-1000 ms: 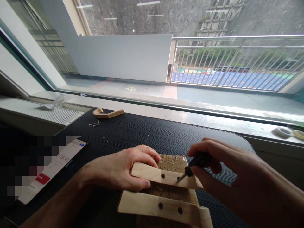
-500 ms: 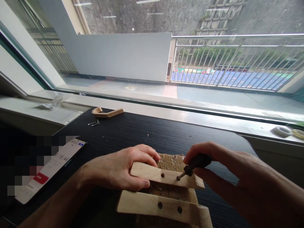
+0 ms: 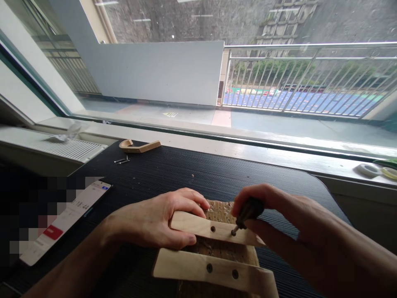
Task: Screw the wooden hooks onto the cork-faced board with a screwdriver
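Note:
My left hand (image 3: pixel 169 217) is closed around the left end of a pale wooden hook (image 3: pixel 194 223), thumb in front and fingers behind, pressing it on a pitted brown wooden board (image 3: pixel 217 250). Between the fingers of my right hand (image 3: pixel 269 215) is a dark-handled screwdriver (image 3: pixel 249 211). Its tip meets the right-hand hole of that hook; the left-hand hole shows dark. Nearer to me, a second wooden hook (image 3: pixel 182 265) lies across the board with two dark spots, screw heads or holes. Part of the far hook's right end is hidden by my right hand.
On the black table (image 3: pixel 217 169), another wooden hook (image 3: pixel 141 147) lies at the back left beside several screws (image 3: pixel 122 160). A phone (image 3: pixel 66 219) showing a timer is at the left. Tape rolls (image 3: pixel 369 170) sit on the windowsill at the right.
My right hand and the screwdriver handle have swung a little left, so the screwdriver stands more upright. Its tip stays at the same hole, and my left hand keeps its place.

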A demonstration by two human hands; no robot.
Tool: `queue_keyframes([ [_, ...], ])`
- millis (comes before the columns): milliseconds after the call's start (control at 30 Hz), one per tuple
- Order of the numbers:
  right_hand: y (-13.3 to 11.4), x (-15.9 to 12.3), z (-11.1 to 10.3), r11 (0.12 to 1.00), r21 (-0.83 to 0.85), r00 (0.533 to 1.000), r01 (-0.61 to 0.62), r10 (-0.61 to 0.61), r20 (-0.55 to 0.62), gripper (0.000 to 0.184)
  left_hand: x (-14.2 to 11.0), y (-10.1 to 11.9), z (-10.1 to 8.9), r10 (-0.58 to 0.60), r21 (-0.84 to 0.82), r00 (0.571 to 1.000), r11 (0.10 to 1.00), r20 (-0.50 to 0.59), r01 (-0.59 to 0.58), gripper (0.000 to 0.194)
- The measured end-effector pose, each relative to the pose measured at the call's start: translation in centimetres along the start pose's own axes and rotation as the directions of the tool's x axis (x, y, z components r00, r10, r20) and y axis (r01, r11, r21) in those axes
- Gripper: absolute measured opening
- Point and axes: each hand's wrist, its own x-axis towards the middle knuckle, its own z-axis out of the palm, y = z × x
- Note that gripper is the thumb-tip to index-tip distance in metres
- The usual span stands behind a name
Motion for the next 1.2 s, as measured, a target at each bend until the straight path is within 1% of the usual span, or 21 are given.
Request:
queue_keyframes([
  [67, -0.2, 0.4, 0.1, 1.000, 0.029, 0.997, -0.003, 0.000, 0.083, 0.025, -0.1, -0.1, 0.0, -0.003, 0.001, 1.000, 1.000, -0.001, 0.003, 0.037],
  [100, -0.3, 0.4, 0.1, 0.999, 0.036, 0.995, -0.003, 0.000, 0.099, 0.026, -0.1, -0.1, 0.0, -0.006, 0.002, 1.000, 1.000, -0.001, 0.006, 0.037],
  [233, -0.6, 0.1, -0.2, 1.000, 0.018, 1.000, 0.025, -0.025, 0.003, 0.030, 0.0, -0.1, 0.0, 0.002, 0.004, 1.000, 1.000, 0.001, -0.002, 0.035],
  [300, -0.7, 0.0, -0.5, 1.000, 0.014, 0.999, 0.016, -0.015, -0.041, 0.029, 0.0, -0.1, 0.1, 0.003, 0.007, 1.000, 1.000, 0.000, -0.003, 0.035],
  [367, -0.8, 0.0, -0.8, 1.000, 0.019, 0.999, -0.003, 0.004, -0.051, 0.026, 0.1, 0.0, 0.1, 0.001, 0.011, 1.000, 1.000, 0.000, -0.001, 0.035],
  [500, -0.9, 0.5, -0.7, 0.999, 0.032, 1.000, -0.024, 0.024, 0.013, 0.024, 0.1, -0.1, 0.1, -0.006, 0.008, 1.000, 1.000, 0.001, 0.006, 0.036],
  [633, -0.6, 0.7, -0.2, 0.999, 0.040, 1.000, -0.007, 0.007, 0.009, 0.027, 0.0, -0.1, 0.0, -0.003, 0.005, 1.000, 1.000, 0.003, 0.003, 0.036],
  [867, -0.5, 0.3, -0.5, 0.995, 0.077, 0.994, -0.064, 0.057, 0.091, 0.022, 0.0, 0.0, 0.0, -0.006, 0.012, 1.000, 1.000, 0.001, 0.006, 0.035],
  [1000, -0.7, 1.1, -0.2, 0.996, 0.066, 0.998, -0.059, 0.057, 0.038, 0.015, 0.1, -0.1, 0.0, 0.008, 0.018, 1.000, 1.000, 0.009, -0.008, 0.034],
  [1200, -0.7, 1.7, 0.1, 0.999, 0.007, 0.998, -0.040, 0.041, -0.045, 0.012, 0.0, -0.2, 0.0, 0.013, 0.032, 1.000, 0.999, 0.013, -0.013, 0.035],
])
